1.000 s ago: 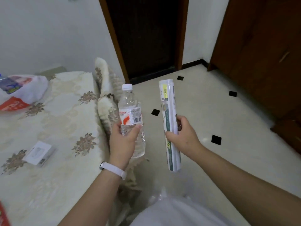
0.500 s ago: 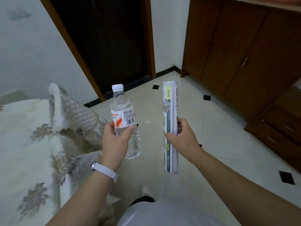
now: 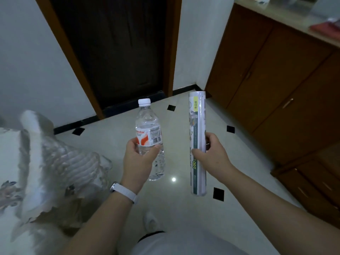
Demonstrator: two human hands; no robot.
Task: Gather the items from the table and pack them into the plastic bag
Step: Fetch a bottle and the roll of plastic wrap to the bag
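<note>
Above the tiled floor (image 3: 184, 214), hands grip bottle (image 3: 150, 137) and roll (image 3: 197, 126), beside cabinets (image 3: 276, 92)

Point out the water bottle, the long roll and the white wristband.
water bottle (image 3: 148, 137): head view, on its orange-and-white label.
long roll (image 3: 197, 115): head view, on the printed wrapper near its top.
white wristband (image 3: 126, 193): head view, on the strap's middle.

Left hand (image 3: 137, 162) and right hand (image 3: 211, 155) held forward, fingers (image 3: 212, 139) gripping.
</note>
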